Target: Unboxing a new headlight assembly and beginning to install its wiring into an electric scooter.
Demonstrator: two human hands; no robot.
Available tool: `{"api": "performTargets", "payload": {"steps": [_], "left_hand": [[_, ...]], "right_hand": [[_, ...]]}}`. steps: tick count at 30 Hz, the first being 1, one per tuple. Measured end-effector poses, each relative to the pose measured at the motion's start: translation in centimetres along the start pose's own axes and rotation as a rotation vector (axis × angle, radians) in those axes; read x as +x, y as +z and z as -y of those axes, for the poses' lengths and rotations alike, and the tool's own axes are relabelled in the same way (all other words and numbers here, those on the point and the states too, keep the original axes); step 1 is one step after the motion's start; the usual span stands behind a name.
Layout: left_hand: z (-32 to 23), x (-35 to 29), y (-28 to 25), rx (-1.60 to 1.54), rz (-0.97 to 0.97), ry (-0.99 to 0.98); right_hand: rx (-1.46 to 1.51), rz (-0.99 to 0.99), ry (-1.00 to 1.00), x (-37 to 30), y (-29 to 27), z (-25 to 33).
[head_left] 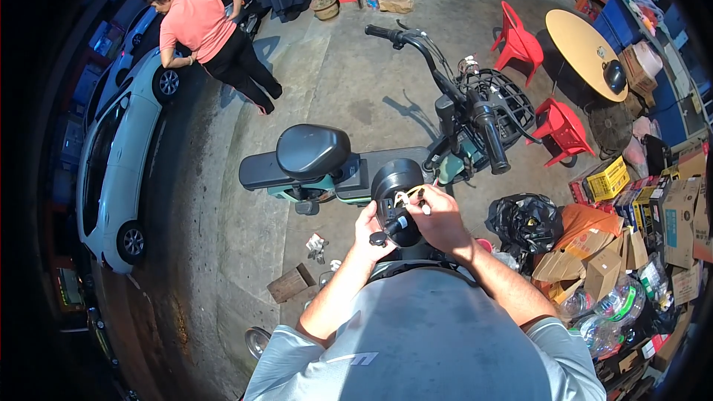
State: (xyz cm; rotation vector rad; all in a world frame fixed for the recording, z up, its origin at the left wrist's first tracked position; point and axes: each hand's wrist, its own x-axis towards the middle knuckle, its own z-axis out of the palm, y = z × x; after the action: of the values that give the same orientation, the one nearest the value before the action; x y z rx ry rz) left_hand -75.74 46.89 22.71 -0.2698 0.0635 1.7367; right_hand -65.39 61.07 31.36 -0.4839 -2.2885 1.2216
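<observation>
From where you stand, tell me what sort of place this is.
Probably a small workshop or garage: a scooter stands on the bare concrete floor, cardboard boxes are heaped at the right, and a pale car stands at the left.

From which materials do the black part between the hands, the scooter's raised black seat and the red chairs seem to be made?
Black part: probably hard plastic, by its dark, smooth surface; finish hard to judge.
Raised black seat: perhaps vinyl or similar, since it looks smooth with a soft sheen.
Red chairs: likely smooth moulded plastic; uniform colour, one-piece look.
</observation>
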Motion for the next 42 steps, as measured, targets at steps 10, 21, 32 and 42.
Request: {"api": "performTargets", "payload": {"steps": [10, 21, 32, 42], "left_hand": [[0.3, 0.2, 1.1, 0.128, -0.102, 0.013], [-0.3, 0.5, -0.7, 0.145, -0.145, 0.001], [0.1, 0.6, 0.0, 0.144, -0.074, -0.019], [0.8, 1.0, 1.3, 0.295, -0.229, 0.051]], "right_hand": [[-0.003, 0.007, -0.109, 1.1, -0.9, -0.2], [0.228, 0.103, 0.373, 1.0, -0.5, 0.4], [-0.162, 0.158, 0.233, 1.4, -0.8, 0.5], [-0.263, 0.063, 0.239, 0.8, 0.1, -0.5]]}}
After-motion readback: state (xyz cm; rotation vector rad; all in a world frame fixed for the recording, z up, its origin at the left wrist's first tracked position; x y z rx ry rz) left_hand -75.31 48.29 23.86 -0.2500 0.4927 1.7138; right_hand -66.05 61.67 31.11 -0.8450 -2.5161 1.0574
